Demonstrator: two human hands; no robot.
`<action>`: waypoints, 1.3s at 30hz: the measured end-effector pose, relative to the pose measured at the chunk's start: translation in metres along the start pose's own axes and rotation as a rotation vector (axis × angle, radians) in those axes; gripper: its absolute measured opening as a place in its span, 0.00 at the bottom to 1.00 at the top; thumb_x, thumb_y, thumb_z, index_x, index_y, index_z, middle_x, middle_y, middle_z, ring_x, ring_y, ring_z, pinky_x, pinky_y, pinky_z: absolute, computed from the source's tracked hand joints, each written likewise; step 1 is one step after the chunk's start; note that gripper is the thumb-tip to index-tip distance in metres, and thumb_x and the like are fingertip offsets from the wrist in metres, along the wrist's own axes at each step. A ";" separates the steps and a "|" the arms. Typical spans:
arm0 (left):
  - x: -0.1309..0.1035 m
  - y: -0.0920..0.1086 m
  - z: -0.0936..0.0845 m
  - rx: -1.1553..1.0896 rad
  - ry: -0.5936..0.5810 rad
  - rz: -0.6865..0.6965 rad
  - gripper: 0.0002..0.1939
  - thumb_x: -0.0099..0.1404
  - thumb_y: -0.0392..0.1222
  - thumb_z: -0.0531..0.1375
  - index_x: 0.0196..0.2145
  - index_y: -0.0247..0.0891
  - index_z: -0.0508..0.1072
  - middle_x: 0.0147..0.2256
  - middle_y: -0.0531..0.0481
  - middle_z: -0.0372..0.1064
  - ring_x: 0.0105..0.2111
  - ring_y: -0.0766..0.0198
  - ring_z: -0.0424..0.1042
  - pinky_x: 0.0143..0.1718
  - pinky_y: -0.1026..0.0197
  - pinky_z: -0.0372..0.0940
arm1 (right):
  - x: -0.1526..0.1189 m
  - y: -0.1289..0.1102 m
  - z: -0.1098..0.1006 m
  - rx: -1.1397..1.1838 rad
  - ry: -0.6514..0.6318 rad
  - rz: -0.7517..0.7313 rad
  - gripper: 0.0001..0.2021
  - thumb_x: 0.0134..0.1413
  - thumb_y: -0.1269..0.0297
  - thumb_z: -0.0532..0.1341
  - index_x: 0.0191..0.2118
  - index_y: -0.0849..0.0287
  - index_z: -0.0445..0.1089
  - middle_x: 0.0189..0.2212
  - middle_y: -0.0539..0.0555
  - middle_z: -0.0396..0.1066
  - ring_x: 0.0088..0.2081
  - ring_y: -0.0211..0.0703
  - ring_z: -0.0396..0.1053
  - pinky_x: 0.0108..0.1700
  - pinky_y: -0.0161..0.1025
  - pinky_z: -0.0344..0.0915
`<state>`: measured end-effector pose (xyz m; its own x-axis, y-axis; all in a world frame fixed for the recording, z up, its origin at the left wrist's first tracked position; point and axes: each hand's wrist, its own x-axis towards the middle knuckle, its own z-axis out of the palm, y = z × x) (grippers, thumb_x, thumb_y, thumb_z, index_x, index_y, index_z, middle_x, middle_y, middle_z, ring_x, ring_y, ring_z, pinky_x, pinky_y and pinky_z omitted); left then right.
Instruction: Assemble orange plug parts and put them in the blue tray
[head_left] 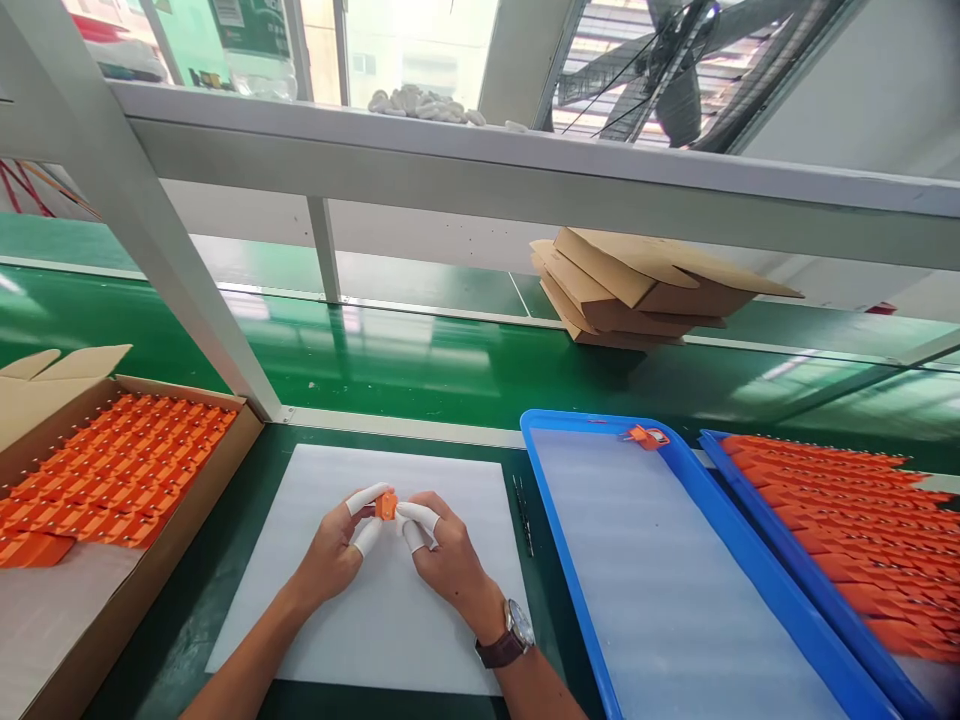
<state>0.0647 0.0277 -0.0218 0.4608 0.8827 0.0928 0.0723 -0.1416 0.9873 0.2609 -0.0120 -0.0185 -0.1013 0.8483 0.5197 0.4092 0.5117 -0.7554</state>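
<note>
A small orange plastic part (386, 505) is held above the white sheet (390, 640). My left hand (335, 548) pinches it from the left, white finger cots covering the fingertips in use. From the other side, my right hand (450, 555) closes thumb and forefinger, also in white cots, at the part's right edge. Whether something tiny sits between those right fingertips cannot be made out. To the right of the sheet lies a pair of dark tweezers (523, 515).
On the left, an open cardboard box (199, 480) holds rows of orange parts. A blue tray (559, 560) on the right has one orange piece (646, 437) near its far end. Beyond it, another blue tray (795, 550) carries many orange parts. Folded cardboard (630, 290) rests behind the metal frame (450, 160).
</note>
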 end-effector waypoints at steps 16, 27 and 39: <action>0.002 -0.007 0.006 0.328 0.124 0.194 0.24 0.68 0.36 0.61 0.60 0.49 0.68 0.44 0.49 0.68 0.43 0.60 0.75 0.48 0.49 0.78 | -0.001 0.001 0.003 0.018 0.018 0.014 0.20 0.60 0.78 0.56 0.55 0.53 0.69 0.43 0.57 0.71 0.43 0.45 0.71 0.41 0.43 0.75; 0.005 -0.009 0.006 0.584 0.217 0.186 0.16 0.68 0.39 0.61 0.53 0.46 0.68 0.39 0.50 0.68 0.31 0.63 0.71 0.30 0.59 0.72 | -0.002 0.007 0.006 -0.035 -0.052 0.044 0.20 0.62 0.78 0.55 0.56 0.53 0.68 0.45 0.58 0.72 0.44 0.47 0.72 0.44 0.46 0.77; 0.006 -0.008 0.002 0.561 0.142 0.249 0.20 0.70 0.35 0.59 0.57 0.47 0.65 0.44 0.48 0.71 0.31 0.64 0.67 0.31 0.61 0.71 | -0.001 0.009 0.002 -0.047 -0.056 0.092 0.21 0.61 0.80 0.55 0.55 0.54 0.68 0.45 0.58 0.71 0.44 0.48 0.72 0.45 0.47 0.77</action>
<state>0.0686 0.0333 -0.0299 0.4045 0.8385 0.3650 0.4486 -0.5298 0.7198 0.2627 -0.0074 -0.0270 -0.1116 0.8983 0.4250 0.4612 0.4256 -0.7786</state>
